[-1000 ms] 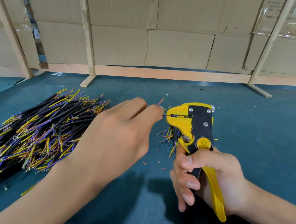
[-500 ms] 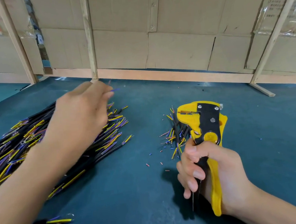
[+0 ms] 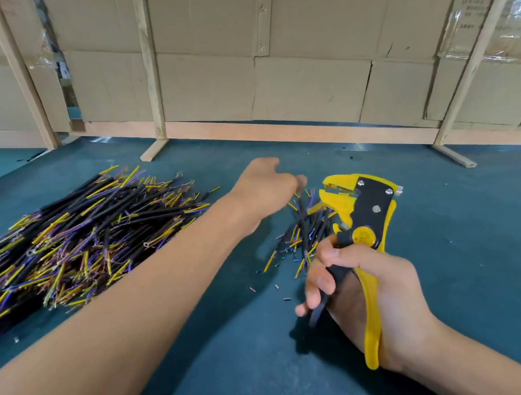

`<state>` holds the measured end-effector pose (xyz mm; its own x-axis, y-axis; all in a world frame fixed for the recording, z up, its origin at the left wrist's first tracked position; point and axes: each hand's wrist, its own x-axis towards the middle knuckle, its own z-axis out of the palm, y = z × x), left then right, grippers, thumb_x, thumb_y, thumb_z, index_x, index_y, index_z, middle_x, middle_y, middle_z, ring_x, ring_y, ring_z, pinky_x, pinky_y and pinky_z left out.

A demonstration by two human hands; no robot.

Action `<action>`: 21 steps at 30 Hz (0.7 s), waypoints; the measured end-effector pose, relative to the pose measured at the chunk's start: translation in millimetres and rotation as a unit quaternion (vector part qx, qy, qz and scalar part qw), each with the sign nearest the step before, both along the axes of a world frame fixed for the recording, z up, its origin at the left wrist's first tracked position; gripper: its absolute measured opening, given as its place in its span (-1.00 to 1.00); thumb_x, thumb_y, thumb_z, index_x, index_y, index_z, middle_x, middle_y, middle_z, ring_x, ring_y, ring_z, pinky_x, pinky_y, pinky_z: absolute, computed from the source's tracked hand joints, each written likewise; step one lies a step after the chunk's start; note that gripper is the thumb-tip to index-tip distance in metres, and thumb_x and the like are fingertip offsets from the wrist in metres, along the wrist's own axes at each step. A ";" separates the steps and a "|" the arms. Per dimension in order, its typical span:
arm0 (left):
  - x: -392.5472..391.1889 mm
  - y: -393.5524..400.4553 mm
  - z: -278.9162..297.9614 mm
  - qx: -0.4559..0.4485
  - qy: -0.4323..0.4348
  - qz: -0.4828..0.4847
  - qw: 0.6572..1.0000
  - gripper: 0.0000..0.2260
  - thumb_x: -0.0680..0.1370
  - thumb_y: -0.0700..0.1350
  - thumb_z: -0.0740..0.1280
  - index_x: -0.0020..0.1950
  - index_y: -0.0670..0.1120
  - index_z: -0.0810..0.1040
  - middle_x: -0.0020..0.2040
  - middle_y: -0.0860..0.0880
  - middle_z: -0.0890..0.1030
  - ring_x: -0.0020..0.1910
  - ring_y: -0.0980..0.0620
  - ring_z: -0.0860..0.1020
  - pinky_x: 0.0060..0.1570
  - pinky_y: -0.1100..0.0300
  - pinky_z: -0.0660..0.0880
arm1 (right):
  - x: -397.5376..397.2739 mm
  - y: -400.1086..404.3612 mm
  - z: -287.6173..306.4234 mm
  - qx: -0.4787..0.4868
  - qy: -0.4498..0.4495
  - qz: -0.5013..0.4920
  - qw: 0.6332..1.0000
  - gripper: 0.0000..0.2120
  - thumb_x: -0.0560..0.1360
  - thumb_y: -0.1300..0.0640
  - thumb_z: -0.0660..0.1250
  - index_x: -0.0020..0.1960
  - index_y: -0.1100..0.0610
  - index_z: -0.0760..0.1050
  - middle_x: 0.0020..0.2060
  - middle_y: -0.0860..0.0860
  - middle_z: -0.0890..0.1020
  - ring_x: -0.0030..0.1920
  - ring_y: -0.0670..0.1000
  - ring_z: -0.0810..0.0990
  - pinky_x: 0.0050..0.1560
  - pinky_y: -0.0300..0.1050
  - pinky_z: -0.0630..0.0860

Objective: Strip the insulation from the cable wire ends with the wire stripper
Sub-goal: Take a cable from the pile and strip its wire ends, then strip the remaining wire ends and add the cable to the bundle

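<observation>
My right hand [image 3: 389,299] grips the handles of the yellow and black wire stripper [image 3: 365,210], held upright with its jaws apart and pointing left. Just left of the jaws lies a small heap of black cables [image 3: 305,236] with yellow and blue wire ends. My left hand [image 3: 263,187] reaches across the mat, its fingertips right at the top of that heap. Motion blur hides whether they pinch a cable. A large pile of the same cables [image 3: 80,242] lies at the left.
Small bits of cut insulation [image 3: 276,287] are scattered on the dark teal mat [image 3: 482,238] in front of the small heap. Wooden posts and cardboard panels [image 3: 305,89] close off the back of the table.
My left hand pulled a wire away from the stripper, swung left over the large pile, and has now come back right to the small heap. The stripper's jaws have opened.
</observation>
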<state>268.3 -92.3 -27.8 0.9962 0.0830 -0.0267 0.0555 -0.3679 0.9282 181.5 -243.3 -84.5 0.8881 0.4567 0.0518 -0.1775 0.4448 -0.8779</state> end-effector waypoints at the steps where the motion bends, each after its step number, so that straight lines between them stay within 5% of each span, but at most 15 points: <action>1: 1.1 5.2 2.5 0.092 -0.026 0.007 0.995 -0.41 0.59 -0.01 0.37 0.58 -0.05 0.27 0.39 -0.11 0.50 0.34 -0.09 0.50 0.24 0.23 0.34 | -0.2 -0.7 -0.1 0.000 0.003 0.000 1.000 -0.80 0.26 0.11 0.45 -0.27 0.16 0.45 -0.43 0.14 0.34 -0.44 0.16 0.46 -0.26 0.12 0.57; 3: -5.4 28.1 9.8 0.294 -0.047 0.004 0.955 -0.58 0.58 0.05 0.34 0.44 0.01 0.46 0.33 -0.05 0.56 0.29 -0.05 0.52 0.13 0.27 0.33 | 0.4 -0.3 -0.3 -0.002 -0.001 0.002 1.000 -0.79 0.26 0.12 0.46 -0.27 0.17 0.45 -0.43 0.14 0.34 -0.43 0.16 0.46 -0.26 0.13 0.57; 5: -13.6 57.9 16.6 0.456 0.028 -0.063 0.887 -0.73 0.54 0.09 0.38 0.08 -0.07 0.64 -0.07 -0.04 0.69 -0.06 -0.06 0.62 -0.04 0.24 0.47 | 1.6 2.0 0.1 -0.005 -0.012 0.005 1.000 -0.80 0.28 0.13 0.44 -0.27 0.18 0.45 -0.42 0.15 0.35 -0.43 0.17 0.46 -0.25 0.15 0.57; 7: -27.8 79.5 21.1 0.506 0.181 -0.115 0.836 -0.64 0.44 0.18 0.49 -0.13 -0.13 0.63 -0.36 -0.03 0.61 -0.38 -0.04 0.55 -0.29 0.23 0.54 | 2.0 3.7 1.0 -0.005 -0.019 0.012 1.000 -0.82 0.29 0.14 0.44 -0.26 0.18 0.46 -0.43 0.15 0.36 -0.42 0.18 0.47 -0.23 0.17 0.58; 9: -40.7 89.1 18.8 0.514 0.254 -0.117 0.811 -0.57 0.38 0.22 0.55 -0.09 -0.13 0.62 -0.32 -0.03 0.59 -0.38 -0.04 0.55 -0.31 0.22 0.56 | 1.3 3.9 1.7 -0.003 -0.020 0.021 1.000 -0.83 0.30 0.14 0.44 -0.25 0.17 0.47 -0.42 0.15 0.38 -0.40 0.18 0.48 -0.21 0.17 0.59; 15: -56.9 82.3 4.0 0.579 0.136 -0.122 0.794 -0.72 0.51 0.09 0.44 -0.02 -0.13 0.70 -0.10 -0.08 0.72 -0.03 -0.06 0.66 -0.03 0.15 0.56 | -0.7 3.4 2.9 -0.008 -0.020 0.013 1.000 -0.82 0.29 0.14 0.45 -0.25 0.18 0.46 -0.43 0.15 0.38 -0.41 0.19 0.48 -0.21 0.19 0.58; 21: -57.8 83.0 -15.7 0.559 -0.080 -0.034 0.825 -0.88 0.61 -0.05 0.23 -0.03 -0.05 0.52 -0.05 -0.07 0.59 0.01 -0.16 0.58 0.02 0.01 0.53 | 0.3 3.7 2.7 -0.009 -0.013 0.009 1.000 -0.80 0.29 0.15 0.45 -0.24 0.19 0.45 -0.41 0.16 0.38 -0.41 0.19 0.48 -0.21 0.19 0.58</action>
<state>210.5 -9.4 -43.5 0.9831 -0.0899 0.1596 -0.0911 -0.9958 0.0004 181.7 -239.6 -81.8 0.8784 0.4735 0.0657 -0.1632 0.4262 -0.8898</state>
